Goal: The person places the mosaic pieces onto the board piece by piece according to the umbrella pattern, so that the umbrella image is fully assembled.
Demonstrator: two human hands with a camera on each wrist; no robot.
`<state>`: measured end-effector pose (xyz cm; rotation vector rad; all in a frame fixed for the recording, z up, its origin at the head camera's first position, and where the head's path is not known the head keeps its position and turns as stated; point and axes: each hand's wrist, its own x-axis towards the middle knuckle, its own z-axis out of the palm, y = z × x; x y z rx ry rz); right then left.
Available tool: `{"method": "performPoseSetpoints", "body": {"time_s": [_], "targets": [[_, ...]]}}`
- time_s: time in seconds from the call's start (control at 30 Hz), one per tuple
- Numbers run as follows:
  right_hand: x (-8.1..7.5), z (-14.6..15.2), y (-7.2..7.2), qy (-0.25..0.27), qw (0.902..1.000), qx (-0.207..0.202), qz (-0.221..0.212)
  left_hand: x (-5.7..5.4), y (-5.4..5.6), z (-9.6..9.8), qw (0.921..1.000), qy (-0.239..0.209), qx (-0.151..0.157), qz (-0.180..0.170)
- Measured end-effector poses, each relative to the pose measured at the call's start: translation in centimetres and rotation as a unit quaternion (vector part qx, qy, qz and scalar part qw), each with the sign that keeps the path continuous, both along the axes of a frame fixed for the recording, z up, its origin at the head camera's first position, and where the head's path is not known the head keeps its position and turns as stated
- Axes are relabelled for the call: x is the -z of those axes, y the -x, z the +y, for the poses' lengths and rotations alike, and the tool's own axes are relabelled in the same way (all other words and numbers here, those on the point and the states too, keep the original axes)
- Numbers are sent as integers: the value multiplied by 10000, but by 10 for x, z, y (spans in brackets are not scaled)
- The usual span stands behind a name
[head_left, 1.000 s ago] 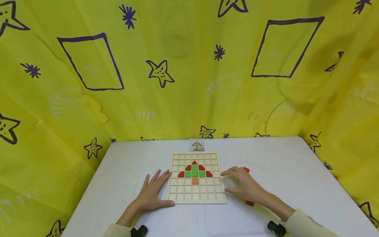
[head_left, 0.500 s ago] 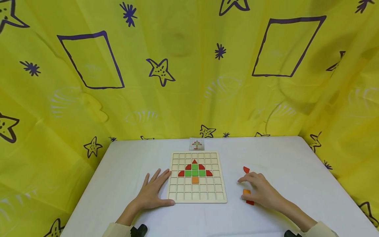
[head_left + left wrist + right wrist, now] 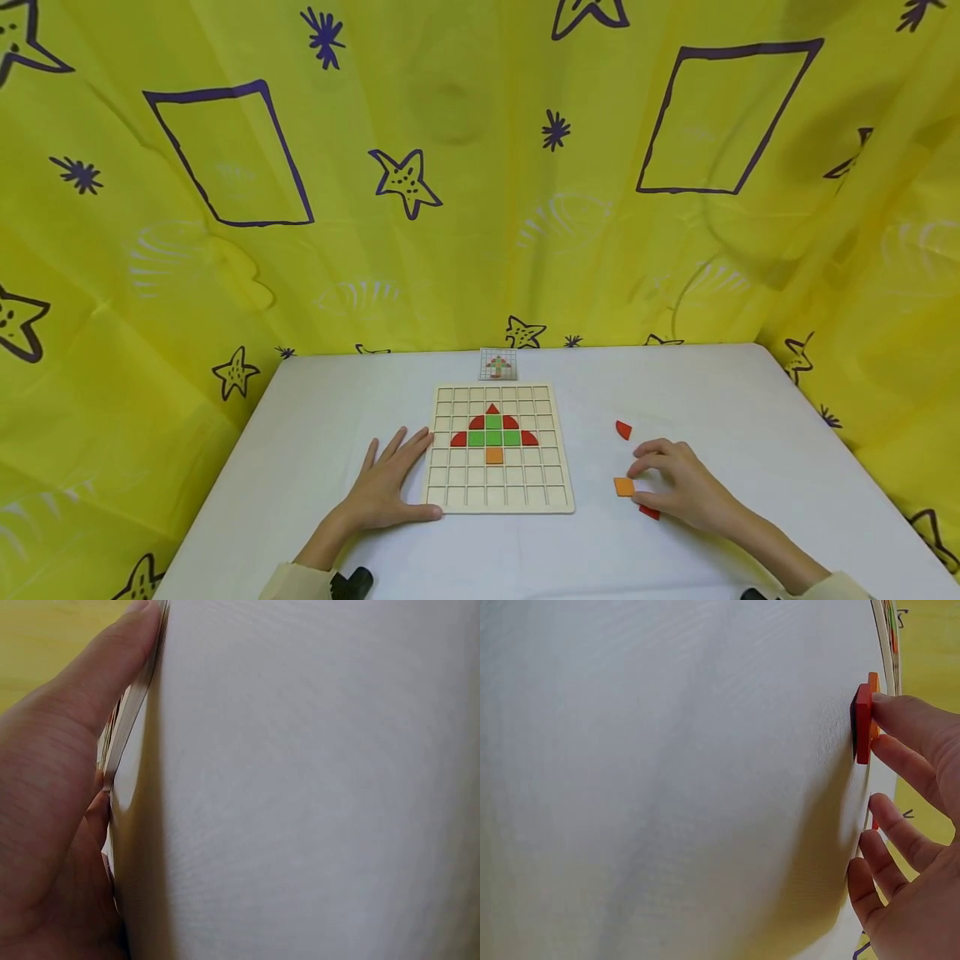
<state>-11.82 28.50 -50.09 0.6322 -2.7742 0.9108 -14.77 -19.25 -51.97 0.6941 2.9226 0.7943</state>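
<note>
My left hand (image 3: 382, 493) lies spread on the table, fingertips and thumb at the left edge of the wooden grid board (image 3: 537, 482). Set in its cells are red curved pieces (image 3: 460, 440), a red triangle, green squares (image 3: 493, 438) and one orange square. To the right of the board, my right hand (image 3: 693, 492) pinches a loose orange square tile (image 3: 622, 487) by opposite edges, between thumb and index finger. A red tile (image 3: 864, 726) sits beside it, partly covered by the thumb in the head view. Another red curved tile (image 3: 623, 430) lies farther back.
A small pattern card (image 3: 498, 364) with a similar tree-like figure stands behind the board. The white table (image 3: 345, 392) is backed by a yellow curtain (image 3: 480, 250) with dark drawings.
My right hand has moved away from the board's right edge to the loose tiles, its thumb and index drawing closer together. The nearer red tile has slid slightly right. The left hand stays put.
</note>
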Motion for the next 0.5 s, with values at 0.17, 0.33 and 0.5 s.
{"method": "performPoseSetpoints", "body": {"time_s": [0.17,0.33,0.5], "targets": [[1,0,0,57,10000,-19,-4,5,2,-1,9999,25,-82,-68],[3,0,-1,22,9999,-2,115,6,2,-1,9999,7,-86,-71],[3,0,-1,-13,9997,-29,261,7,3,-1,9994,179,-187,-220]]}}
